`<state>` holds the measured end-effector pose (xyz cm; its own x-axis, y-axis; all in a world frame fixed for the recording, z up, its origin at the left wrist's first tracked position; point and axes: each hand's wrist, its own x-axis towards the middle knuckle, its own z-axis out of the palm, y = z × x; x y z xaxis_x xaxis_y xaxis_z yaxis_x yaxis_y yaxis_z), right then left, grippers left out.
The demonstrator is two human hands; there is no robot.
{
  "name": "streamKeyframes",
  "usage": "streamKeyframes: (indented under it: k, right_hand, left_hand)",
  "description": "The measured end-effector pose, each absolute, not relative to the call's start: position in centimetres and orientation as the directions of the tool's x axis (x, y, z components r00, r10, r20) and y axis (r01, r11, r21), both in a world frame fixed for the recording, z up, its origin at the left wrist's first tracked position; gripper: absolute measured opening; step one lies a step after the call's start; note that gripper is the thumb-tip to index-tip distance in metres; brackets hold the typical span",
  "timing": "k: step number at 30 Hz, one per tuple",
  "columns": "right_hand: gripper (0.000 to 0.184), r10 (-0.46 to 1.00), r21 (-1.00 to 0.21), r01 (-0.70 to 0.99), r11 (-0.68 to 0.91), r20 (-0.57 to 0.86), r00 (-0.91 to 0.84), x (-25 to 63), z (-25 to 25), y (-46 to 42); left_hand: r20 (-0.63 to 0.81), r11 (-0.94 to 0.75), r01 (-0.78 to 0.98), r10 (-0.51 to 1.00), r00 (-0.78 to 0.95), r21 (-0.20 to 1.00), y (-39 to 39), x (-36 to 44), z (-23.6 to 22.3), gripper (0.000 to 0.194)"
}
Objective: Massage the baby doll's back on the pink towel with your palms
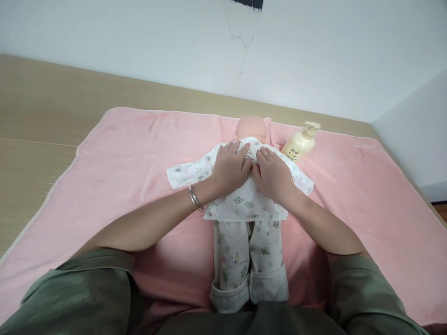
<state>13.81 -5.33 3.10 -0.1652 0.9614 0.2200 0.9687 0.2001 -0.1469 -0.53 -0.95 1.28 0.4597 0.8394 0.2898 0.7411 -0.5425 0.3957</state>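
Observation:
A baby doll lies stretched out with its smooth, bald head [250,128] at the far end; no face shows. It wears a white printed top [244,204] and matching trousers [233,251] with turned-up cuffs. Flat on the upper part of the top rests my left hand [231,164], fingers extended, a silver bangle [196,198] on the wrist. My right hand [274,176] lies beside it on the same cloth, fingers stretched out and pointing toward the head. The thumbs come close together at the middle. Neither hand grips anything.
Under the doll spreads a pink blanket [132,153] on a wooden surface [38,107]. A cream pump bottle [299,143] leans at the right of the doll's head, partly behind a sleeve. A white wall [157,46] rises at the back.

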Motion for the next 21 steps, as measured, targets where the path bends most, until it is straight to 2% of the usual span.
streamKeyframes:
  k: [4,7,11,14,21]
  right_hand:
    - [0.057,0.983,-0.202,0.973,0.111,0.168,-0.078,14.6,2.9,-3.6]
    - [0.058,0.986,-0.2,0.977,0.078,0.157,-0.046,14.7,2.8,-3.2]
    - [0.058,0.985,-0.174,0.978,0.111,0.149,-0.085,14.1,3.1,-4.5]
    - [0.057,0.978,-0.178,0.972,0.153,0.167,-0.124,13.5,3.4,-5.8]
    - [0.059,0.989,-0.247,0.962,0.119,0.111,-0.094,14.5,3.2,-4.0]
  left_hand:
    - [0.362,-0.557,0.752,0.822,0.44,0.352,-2.7,-0.1,0.9,0.05]
    - [0.375,-0.57,0.742,0.813,0.446,0.353,-3.4,0.0,0.8,0.05]
    - [0.3,-0.505,0.754,0.862,0.409,0.422,-2.1,-0.1,1.2,0.054]
    - [0.255,-0.45,0.755,0.893,0.371,0.478,-0.5,-0.3,1.4,0.05]
    - [0.332,-0.473,0.748,0.877,0.348,0.465,-0.7,-0.3,0.5,0.055]
